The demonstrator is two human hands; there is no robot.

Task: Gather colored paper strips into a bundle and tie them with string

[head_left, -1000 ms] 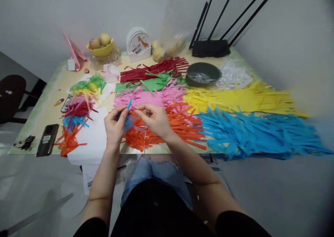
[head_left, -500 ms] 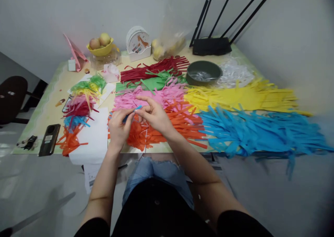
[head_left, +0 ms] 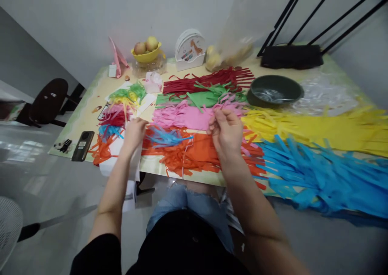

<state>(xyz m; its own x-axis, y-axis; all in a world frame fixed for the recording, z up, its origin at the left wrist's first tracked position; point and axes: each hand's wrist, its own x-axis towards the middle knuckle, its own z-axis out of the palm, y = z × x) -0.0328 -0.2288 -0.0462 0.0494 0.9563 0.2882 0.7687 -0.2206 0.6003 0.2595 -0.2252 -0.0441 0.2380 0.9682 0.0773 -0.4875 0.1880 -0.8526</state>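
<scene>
My left hand (head_left: 136, 133) is closed in a pinch above the white paper sheet at the left of the strips. What its fingertips hold, if anything, is too small to make out. My right hand (head_left: 226, 130) has its fingers curled together over the pink fringed strip (head_left: 197, 118); anything between them is likewise too fine to see. Between the hands, a blue paper tassel (head_left: 166, 137) shows blurred over the orange fringed strip (head_left: 206, 145). A thin white string (head_left: 183, 158) crosses the orange strip.
Finished-looking coloured tassels (head_left: 117, 113) lie at left, with a phone (head_left: 82, 145) near the edge. Blue (head_left: 327, 170) and yellow (head_left: 312, 125) fringed strips spread right. A dark green bowl (head_left: 274, 90), black router (head_left: 291, 57) and yellow fruit bowl (head_left: 147, 56) stand behind.
My hands were together, pinching a small blue piece; now they are wide apart, left hand leftward and right hand rightward. The blue tassel shows between them. The whole view has shifted.
</scene>
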